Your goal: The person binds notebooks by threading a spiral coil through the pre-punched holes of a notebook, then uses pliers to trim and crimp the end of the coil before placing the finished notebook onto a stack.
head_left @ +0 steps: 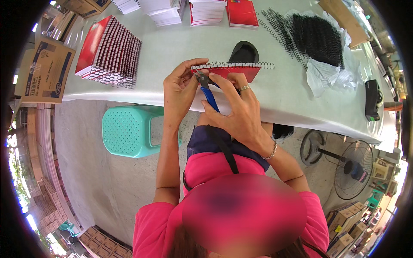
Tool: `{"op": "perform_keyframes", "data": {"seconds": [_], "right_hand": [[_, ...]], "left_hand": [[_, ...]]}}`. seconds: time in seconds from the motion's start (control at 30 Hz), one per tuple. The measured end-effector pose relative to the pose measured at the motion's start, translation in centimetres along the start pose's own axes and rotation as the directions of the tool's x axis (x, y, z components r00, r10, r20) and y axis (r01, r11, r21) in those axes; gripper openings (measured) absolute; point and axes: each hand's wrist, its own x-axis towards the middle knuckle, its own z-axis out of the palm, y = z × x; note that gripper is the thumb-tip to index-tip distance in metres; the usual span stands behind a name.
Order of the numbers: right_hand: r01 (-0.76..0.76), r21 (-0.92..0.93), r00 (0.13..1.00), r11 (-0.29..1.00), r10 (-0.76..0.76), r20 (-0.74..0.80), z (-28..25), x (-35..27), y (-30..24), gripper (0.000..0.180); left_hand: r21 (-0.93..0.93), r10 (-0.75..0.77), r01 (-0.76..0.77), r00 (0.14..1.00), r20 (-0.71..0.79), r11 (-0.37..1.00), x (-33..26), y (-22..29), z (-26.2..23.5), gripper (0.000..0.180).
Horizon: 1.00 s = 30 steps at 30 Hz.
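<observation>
A red-covered notebook (241,73) stands at the table's near edge, its spine up. Along that spine runs a black spiral coil (241,65), which juts out past the right end. My left hand (180,86) grips the notebook and coil at their left end, thumb and fingers closed. In my right hand (235,101) is a pair of blue-handled cutting pliers (206,91), its jaws up against the coil's left end. Whether the jaws are closed on the wire is too small to tell. Just behind the notebook lies a black rounded object (244,52).
A stack of bound red notebooks (107,56) stands at left. Loose page stacks (207,12) and a red cover (242,13) line the back. Black coils (318,41) lie on paper at right, near a black tape dispenser (373,101). A green stool (129,131) and fan (353,170) flank me.
</observation>
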Motion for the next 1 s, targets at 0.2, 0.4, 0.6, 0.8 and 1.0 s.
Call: {"op": "perform_keyframes", "data": {"seconds": [0.2,0.4,0.6,0.8,1.0], "right_hand": [[-0.006,0.018,1.000,1.000,0.006,0.008,0.0,0.1,-0.2,0.055],[-0.035,0.053,0.999,0.998,0.034,0.033,0.2,-0.1,-0.4,0.054],[-0.042,0.049,0.997,0.998,0.039,0.061,0.1,-0.1,-0.6,0.052],[-0.382,0.530,0.917,0.757,0.240,0.319,-1.0,0.5,-0.7,0.036],[-0.814,0.526,0.521,-0.246,0.090,0.849,-2.9,1.3,1.9,0.026]], "left_hand": [[0.034,0.042,-0.043,0.999,0.014,0.998,0.0,0.1,0.0,0.028],[0.051,0.070,-0.070,0.998,-0.001,0.996,-0.1,0.0,0.0,0.030],[0.106,0.072,-0.070,0.997,-0.014,0.992,-0.4,0.1,0.3,0.030],[0.139,0.090,-0.084,0.995,-0.040,0.987,-0.9,0.0,1.3,0.034],[0.235,0.106,-0.080,0.989,-0.100,0.969,-1.5,0.1,1.9,0.036]]}}
